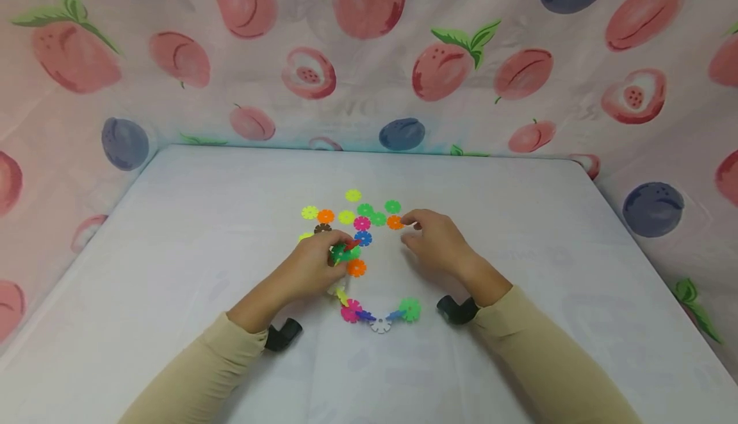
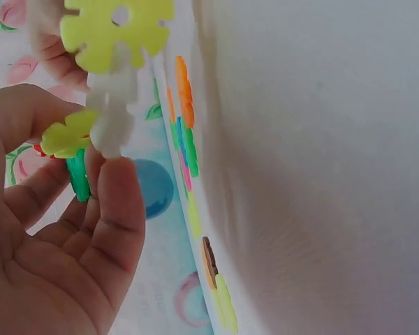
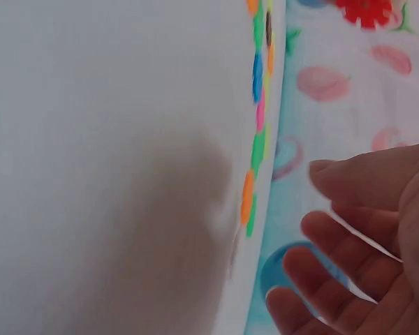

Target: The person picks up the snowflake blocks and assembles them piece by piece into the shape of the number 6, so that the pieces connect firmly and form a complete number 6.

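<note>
Disc chain (image 1: 351, 310): Its lower run appears to rest on the white table (image 1: 519, 219), on the side nearest you; its upper end is raised in your left hand (image 1: 311, 267).
Left grip: Thumb and fingers pinch the upper end, about the green disc (image 1: 341, 253). The red disc (image 1: 352, 244) projects there, seen nearly edge-on.
Chain axis: Curved. From your left hand it runs toward you, then bends to the right and ends at a light green disc (image 1: 410, 309).
Right grip: Your right hand (image 1: 438, 238) grasps nothing; thumb and fingers are parted and relaxed.
Orange disc (image 1: 394, 222): Lies flat beside the tip of your right index finger. Contact cannot be confirmed from these views.
Governing relation: The orange disc lies beyond the pinched end and to its right. Your right hand is the nearer hand to it. In judgement, a pickup there suits the right hand, while the left keeps the red disc directed toward it.
Between hands: The blue disc (image 1: 363, 238) and pink disc (image 1: 362, 223) lie flat, close to the red disc in the head view. Judge clearance before closing the gap.
</note>
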The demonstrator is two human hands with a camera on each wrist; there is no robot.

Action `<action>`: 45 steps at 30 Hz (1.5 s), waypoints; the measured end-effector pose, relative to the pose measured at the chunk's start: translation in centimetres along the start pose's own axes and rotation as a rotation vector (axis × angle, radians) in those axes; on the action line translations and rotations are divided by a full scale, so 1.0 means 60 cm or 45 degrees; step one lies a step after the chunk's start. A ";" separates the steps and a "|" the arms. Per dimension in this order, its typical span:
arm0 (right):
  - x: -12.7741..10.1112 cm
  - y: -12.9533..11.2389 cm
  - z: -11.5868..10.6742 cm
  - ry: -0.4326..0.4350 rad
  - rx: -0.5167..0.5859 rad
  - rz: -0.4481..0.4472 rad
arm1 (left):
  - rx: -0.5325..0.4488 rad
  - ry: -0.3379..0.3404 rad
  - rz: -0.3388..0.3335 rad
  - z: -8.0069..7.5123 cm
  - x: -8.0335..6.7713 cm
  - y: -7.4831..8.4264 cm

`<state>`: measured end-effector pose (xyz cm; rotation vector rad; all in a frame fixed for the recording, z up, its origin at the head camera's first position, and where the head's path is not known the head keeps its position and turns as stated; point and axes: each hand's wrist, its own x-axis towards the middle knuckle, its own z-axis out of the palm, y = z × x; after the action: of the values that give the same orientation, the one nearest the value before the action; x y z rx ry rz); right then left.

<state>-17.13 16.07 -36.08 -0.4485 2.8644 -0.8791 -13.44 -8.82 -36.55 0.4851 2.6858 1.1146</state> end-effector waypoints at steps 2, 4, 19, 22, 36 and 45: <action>0.005 0.012 -0.003 -0.007 -0.024 0.030 | -0.010 -0.004 -0.001 0.000 0.000 -0.001; 0.009 0.023 -0.004 -0.009 -0.053 0.035 | -0.018 -0.010 -0.002 0.000 0.000 0.000; 0.014 0.046 -0.001 -0.098 -0.172 -0.020 | -0.022 -0.032 -0.024 -0.002 0.002 -0.001; 0.013 0.042 -0.002 -0.112 -0.187 -0.016 | -0.006 -0.022 0.013 -0.003 0.002 0.000; 0.010 0.033 -0.005 -0.217 -0.183 0.078 | 0.013 -0.019 0.090 -0.003 0.003 0.002; 0.002 0.031 0.001 -0.182 -0.021 0.024 | -0.008 -0.027 0.051 -0.005 0.004 0.005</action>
<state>-17.69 17.46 -37.19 -0.4650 2.7431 -0.7864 -13.66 -8.74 -36.17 0.5488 2.6646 1.1215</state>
